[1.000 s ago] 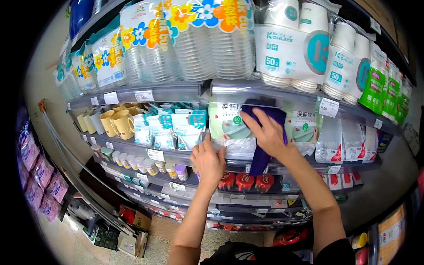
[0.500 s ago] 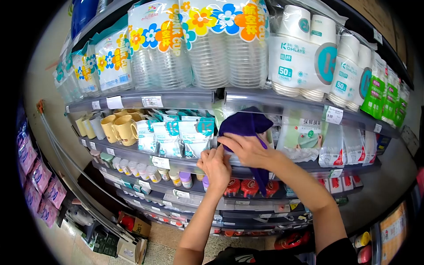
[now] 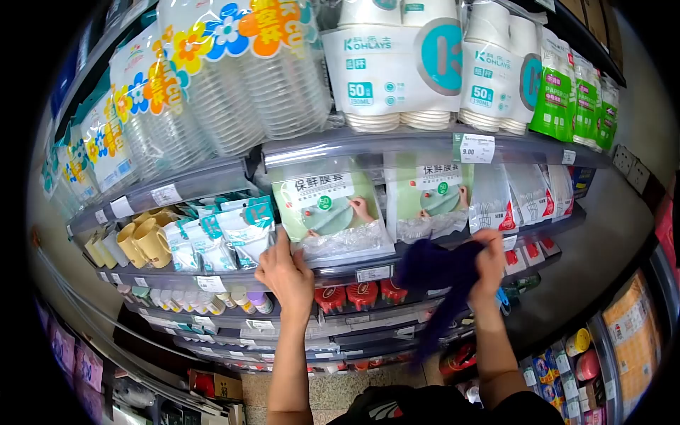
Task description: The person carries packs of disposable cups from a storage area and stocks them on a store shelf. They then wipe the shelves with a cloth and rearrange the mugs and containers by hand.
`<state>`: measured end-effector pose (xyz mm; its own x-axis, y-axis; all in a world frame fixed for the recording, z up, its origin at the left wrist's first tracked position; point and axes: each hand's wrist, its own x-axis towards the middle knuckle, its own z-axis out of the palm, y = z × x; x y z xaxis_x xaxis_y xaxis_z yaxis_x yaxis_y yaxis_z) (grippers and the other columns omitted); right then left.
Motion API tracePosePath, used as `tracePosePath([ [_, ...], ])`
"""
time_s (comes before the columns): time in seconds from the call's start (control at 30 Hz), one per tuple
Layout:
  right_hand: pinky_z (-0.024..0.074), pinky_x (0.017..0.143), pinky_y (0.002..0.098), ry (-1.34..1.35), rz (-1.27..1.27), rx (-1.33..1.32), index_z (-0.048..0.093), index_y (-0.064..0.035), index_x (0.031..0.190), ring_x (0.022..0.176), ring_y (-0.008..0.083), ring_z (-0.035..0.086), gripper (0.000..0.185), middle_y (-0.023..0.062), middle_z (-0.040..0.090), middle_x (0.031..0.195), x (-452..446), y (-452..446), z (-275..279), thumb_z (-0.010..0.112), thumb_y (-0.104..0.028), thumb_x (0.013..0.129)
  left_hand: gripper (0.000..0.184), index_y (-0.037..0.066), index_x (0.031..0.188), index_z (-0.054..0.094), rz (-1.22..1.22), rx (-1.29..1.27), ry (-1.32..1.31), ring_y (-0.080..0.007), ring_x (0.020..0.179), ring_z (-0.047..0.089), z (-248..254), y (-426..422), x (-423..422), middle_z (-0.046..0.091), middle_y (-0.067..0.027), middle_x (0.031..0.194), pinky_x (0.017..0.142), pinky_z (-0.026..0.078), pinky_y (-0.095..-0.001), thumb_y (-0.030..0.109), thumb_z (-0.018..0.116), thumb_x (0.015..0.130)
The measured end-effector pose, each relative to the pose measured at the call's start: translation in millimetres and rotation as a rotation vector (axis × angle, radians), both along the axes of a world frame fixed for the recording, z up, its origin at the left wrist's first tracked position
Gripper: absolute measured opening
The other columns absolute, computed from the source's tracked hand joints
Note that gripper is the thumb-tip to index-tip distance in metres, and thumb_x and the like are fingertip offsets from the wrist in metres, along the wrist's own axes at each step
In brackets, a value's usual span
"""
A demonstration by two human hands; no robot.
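Observation:
My right hand (image 3: 487, 265) grips a dark purple cloth (image 3: 443, 265) by its right end. The cloth is blurred, and a long strip of it hangs down in front of the lower shelves. My left hand (image 3: 285, 278) rests at the shelf's front edge (image 3: 333, 273) with its fingers partly apart, close to the lower left corner of a food cover bag pack (image 3: 322, 205). Whether the fingertips press on the pack or only on the shelf is hard to tell. A second food cover bag pack (image 3: 430, 195) stands to the right, behind and above the cloth.
Bagged plastic cups (image 3: 234, 92) and paper cups (image 3: 400, 71) fill the shelf above. Small white-and-teal packs (image 3: 212, 241) and yellow mugs (image 3: 145, 241) stand to the left. Bagged clear disposable gloves (image 3: 492, 198) are on the right. Red items (image 3: 361, 294) sit one shelf below.
My right hand has pulled the purple cloth out from the shelf toward the lower right, uncovering the food cover packs. My hands have moved apart. The view has shifted right.

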<state>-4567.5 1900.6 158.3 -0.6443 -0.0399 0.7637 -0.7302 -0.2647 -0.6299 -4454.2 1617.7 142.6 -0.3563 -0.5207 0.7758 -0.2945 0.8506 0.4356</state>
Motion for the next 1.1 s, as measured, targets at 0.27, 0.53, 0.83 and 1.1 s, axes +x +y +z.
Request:
tracePosePath([
  [0.27,0.0464,0.081,0.0289,-0.115,-0.268,0.486,0.056,0.0009,0.121,0.094,0.0197,0.061,0.038,0.0144,0.066,0.107,-82.2,21.1,21.5,0.062,-0.010,0.086,0.042,-0.001,0.122,0.054,-0.453,-0.182,0.185,-0.0361,0.088,0.060,28.6,89.3,-39.5,0.059,-0.0207,0.104,0.074,0.050,-0.0424,0.001,0.063,0.081],
  [0.53,0.0486,0.074,0.0445,-0.185,-0.358,0.721,0.066,0.0013,0.097,0.083,0.0422,0.064,0.025,0.0253,0.065,0.084,-83.1,20.8,33.2,0.060,-0.022,0.088,0.025,-0.003,0.106,0.058,-0.377,0.104,0.035,-0.0422,0.074,0.059,45.8,121.4,-88.1,0.059,-0.0226,0.082,0.062,0.046,-0.0474,0.012,0.062,0.087],
  [0.83,0.0439,0.062,0.0381,-0.195,-0.385,0.767,0.064,0.0029,0.089,0.065,0.0292,0.061,0.025,0.0207,0.061,0.071,-73.2,29.5,32.4,0.058,-0.021,0.089,0.023,0.000,0.085,0.060,-0.305,0.172,-0.071,-0.0423,0.070,0.061,47.8,121.8,-93.1,0.062,-0.0208,0.079,0.060,0.048,-0.0505,0.023,0.060,0.090],
  [1.1,0.0466,0.070,0.0280,0.021,-0.413,0.421,0.060,0.0021,0.092,0.072,0.0148,0.057,0.010,0.0091,0.063,0.078,-46.9,48.6,12.3,0.060,-0.007,0.088,0.025,0.000,0.107,0.062,-0.470,-0.065,0.284,-0.0347,0.071,0.061,16.1,116.8,-50.5,0.061,-0.0197,0.092,0.061,0.050,-0.0402,0.004,0.066,0.083],
])
